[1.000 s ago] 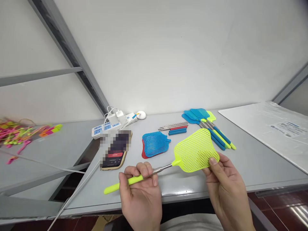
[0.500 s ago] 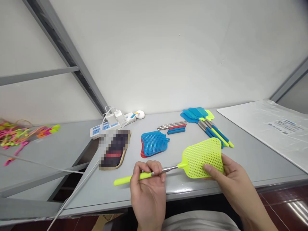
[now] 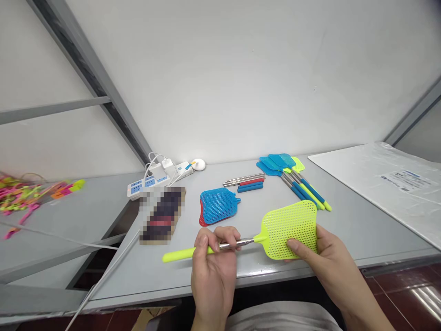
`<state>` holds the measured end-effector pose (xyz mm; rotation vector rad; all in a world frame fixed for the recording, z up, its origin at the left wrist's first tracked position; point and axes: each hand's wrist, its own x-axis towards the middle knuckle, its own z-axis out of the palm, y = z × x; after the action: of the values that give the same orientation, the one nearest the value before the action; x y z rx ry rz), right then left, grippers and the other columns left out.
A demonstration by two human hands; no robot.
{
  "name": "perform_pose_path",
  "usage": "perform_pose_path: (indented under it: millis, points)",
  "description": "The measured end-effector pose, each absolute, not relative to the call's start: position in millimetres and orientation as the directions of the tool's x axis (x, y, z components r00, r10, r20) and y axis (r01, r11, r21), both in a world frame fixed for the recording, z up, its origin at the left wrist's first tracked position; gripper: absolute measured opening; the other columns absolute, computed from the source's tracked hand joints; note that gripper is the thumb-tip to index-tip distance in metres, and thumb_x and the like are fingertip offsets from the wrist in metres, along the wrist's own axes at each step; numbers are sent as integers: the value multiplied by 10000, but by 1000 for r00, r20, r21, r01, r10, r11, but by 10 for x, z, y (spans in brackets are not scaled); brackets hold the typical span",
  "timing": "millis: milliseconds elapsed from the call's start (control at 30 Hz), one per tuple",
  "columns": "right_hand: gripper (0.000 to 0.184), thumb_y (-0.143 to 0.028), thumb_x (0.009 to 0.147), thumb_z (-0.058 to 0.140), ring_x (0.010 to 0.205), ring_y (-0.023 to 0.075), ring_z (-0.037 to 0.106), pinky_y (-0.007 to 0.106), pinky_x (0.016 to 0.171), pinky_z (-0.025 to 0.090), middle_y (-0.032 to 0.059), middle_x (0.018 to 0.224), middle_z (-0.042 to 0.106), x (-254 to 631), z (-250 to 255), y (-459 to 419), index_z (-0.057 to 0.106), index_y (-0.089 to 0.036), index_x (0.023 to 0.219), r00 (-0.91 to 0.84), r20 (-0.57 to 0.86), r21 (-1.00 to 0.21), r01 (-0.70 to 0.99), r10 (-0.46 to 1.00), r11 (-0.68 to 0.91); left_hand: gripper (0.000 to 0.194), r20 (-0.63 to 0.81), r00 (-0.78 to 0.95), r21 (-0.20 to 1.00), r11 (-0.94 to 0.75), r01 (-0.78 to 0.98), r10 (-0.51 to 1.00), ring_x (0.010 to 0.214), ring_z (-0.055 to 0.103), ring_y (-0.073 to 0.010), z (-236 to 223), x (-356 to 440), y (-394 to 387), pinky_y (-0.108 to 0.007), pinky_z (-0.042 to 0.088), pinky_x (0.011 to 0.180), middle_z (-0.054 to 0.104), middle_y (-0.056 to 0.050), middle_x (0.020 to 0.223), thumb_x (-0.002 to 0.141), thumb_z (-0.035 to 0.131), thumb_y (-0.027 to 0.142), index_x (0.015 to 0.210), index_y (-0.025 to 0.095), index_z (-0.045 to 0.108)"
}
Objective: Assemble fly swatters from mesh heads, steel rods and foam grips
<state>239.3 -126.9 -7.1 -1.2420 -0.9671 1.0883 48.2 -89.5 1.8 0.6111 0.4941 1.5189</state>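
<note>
A yellow-green fly swatter (image 3: 288,228) is held level above the front edge of the table, its perforated head to the right. My left hand (image 3: 215,271) has its fingers curled round the metal rod, where it meets the yellow-green grip. My right hand (image 3: 332,264) pinches the right edge of the swatter head, thumb on top. Beyond them lie loose blue swatter heads (image 3: 219,205) stacked over a red one (image 3: 203,218). Several metal rods (image 3: 243,179) rest behind blue grips (image 3: 250,187) and a red grip (image 3: 253,182).
Blue and yellow-green swatters (image 3: 280,163) are piled at the back. A wrapped white board (image 3: 375,172) lies at right. On the left are a power strip (image 3: 148,183) with chargers, a pixelated phone-like object (image 3: 161,216), a cable (image 3: 113,262) and bright plastic pieces (image 3: 25,195).
My left hand has shifted slightly along the swatter toward its head, with the thumb now nearer the rod. My right hand keeps its hold. The view has moved a little.
</note>
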Motion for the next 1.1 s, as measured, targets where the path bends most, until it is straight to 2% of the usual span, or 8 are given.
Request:
perform_pose_path:
  millis: [100,200,433,600,667,800,900,1100]
  points:
    - [418,-387,777,772,938,250,699,356,795,596,93,1085,730,2394,-52,-1277,689,-198,1141,345,77,-997,15,936,76,301,65,52,773,-17,-634,997,802,546,-181,-12,421,-824,-276,438,691,629,-62,886,961,485,403,776,194,596]
    - [353,-361,779,770,873,227,701,305,720,593,58,1014,738,2422,-51,-1305,693,-223,1094,443,227,-964,228,867,136,338,50,94,847,8,-532,994,665,504,-151,-23,356,-807,-273,410,645,597,-45,808,936,521,446,752,178,612]
    - [68,-243,838,698,827,198,680,280,665,543,31,1003,709,2584,-31,-1371,743,-284,870,-33,524,-681,584,851,442,446,89,53,887,-55,-459,995,601,389,-146,2,199,-787,-266,339,583,463,-6,611,919,549,450,567,184,488]
    - [242,-269,917,559,1076,252,610,384,867,500,30,1142,668,2475,-40,-1368,775,-371,955,113,643,-604,683,758,411,399,89,156,926,-24,-377,984,594,403,-141,-12,277,-824,-265,331,585,503,-5,612,874,631,448,600,185,507]
    - [231,-279,897,588,1184,276,550,430,959,454,21,1240,622,2400,-45,-1335,765,-382,1002,299,625,-698,627,721,345,390,76,244,938,14,-347,967,590,437,-145,-17,331,-850,-267,340,587,532,-15,604,875,628,451,609,179,544]
    - [374,-369,816,698,1242,312,527,458,978,481,48,1294,605,2175,-78,-1300,685,-313,1185,564,315,-948,230,763,221,367,78,307,939,34,-342,949,583,519,-160,3,411,-899,-278,392,592,590,-37,626,882,620,445,642,168,606]
    - [367,-452,844,655,1167,309,599,464,939,518,80,1183,681,1928,-124,-1369,691,-272,1162,470,175,-985,81,865,155,342,92,245,940,-3,-341,965,584,548,-165,17,462,-926,-289,434,610,627,-45,669,871,638,442,663,170,627]
    - [409,-523,849,639,1286,287,523,496,1099,376,85,1397,566,1774,-121,-1421,688,-288,1180,101,12,-928,-370,995,48,364,138,258,947,-51,-318,956,621,543,-171,-82,629,-981,-284,452,625,617,-37,634,873,626,468,651,180,619]
